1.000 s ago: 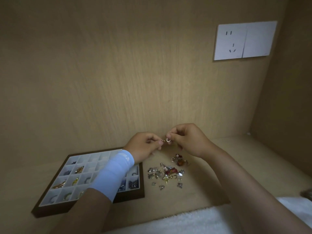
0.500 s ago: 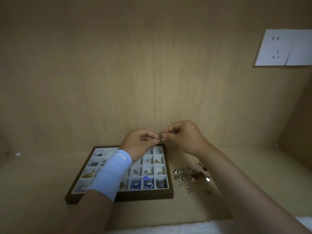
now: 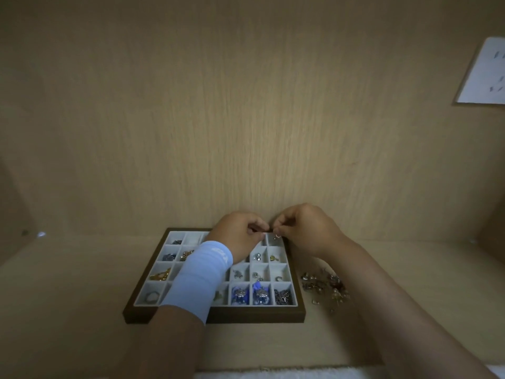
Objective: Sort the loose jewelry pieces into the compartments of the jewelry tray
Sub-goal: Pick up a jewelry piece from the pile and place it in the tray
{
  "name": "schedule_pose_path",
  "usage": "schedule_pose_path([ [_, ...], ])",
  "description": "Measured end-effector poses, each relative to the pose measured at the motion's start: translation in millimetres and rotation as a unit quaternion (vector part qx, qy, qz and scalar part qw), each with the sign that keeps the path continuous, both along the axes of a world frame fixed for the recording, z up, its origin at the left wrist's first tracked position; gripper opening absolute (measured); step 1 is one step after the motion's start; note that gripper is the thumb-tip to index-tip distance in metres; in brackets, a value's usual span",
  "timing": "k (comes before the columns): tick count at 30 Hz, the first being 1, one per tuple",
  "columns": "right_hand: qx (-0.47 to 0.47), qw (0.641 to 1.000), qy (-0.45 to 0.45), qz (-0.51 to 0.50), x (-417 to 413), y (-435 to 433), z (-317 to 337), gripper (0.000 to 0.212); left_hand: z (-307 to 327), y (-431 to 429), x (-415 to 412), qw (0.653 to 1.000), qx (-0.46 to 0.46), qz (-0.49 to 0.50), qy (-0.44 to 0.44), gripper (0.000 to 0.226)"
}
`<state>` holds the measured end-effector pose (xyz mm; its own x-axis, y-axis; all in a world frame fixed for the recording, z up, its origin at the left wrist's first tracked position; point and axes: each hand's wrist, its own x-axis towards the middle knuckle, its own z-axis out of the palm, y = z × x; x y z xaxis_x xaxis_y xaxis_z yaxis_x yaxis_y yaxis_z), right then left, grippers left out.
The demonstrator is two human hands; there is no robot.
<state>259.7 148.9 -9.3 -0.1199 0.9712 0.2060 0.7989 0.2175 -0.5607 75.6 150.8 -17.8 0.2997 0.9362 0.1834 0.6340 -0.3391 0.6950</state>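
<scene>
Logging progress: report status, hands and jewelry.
Left hand and right hand pinching small ring over tray far-right corner. Loose pile remains right of tray. Nothing blocking.

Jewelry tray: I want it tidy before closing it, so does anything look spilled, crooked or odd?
Nothing looks spilled or damaged. The tray lies flat, its pieces inside their compartments. The only loose items are the unsorted pile on the shelf right of it, and a small ring held over the far right corner.

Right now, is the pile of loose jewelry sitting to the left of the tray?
No, the loose jewelry pile lies on the wooden surface to the right of the tray, beside its right edge.
</scene>
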Motion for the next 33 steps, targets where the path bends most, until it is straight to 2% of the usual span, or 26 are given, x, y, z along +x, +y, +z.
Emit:
schedule_pose_path([
  [7,-0.003,0.997,-0.072,0.016,-4.2,-1.2,-7.9,0.016,-6.0,0.6,4.5,0.992,0.063,0.006,0.107,0.019],
  [13,0.006,0.999,-0.050,0.004,17.2,-10.4,12.4,0.016,-9.6,-4.8,14.7,0.980,0.095,-0.002,0.176,0.024],
  [17,-0.029,0.996,-0.081,-0.024,51.4,-24.4,26.8,0.019,-7.5,-8.3,21.4,0.971,0.096,-0.012,0.217,0.027],
  [22,-0.085,0.985,-0.144,-0.039,95.7,-43.8,26.4,0.019,-0.5,-22.9,46.3,0.969,0.142,-0.061,0.192,0.028],
  [26,-0.111,0.977,-0.171,-0.061,113.4,-50.7,13.1,0.023,-0.3,-34.2,74.3,0.973,0.134,-0.098,0.161,0.026],
  [30,-0.147,0.976,-0.143,-0.068,124.2,-49.7,4.1,0.026,-3.2,-35.9,103.5,0.979,0.084,-0.123,0.141,0.024],
  [33,-0.152,0.981,-0.106,-0.054,123.9,-49.6,-0.8,0.022,-3.4,-36.1,118.3,0.978,0.042,-0.129,0.158,0.024],
])
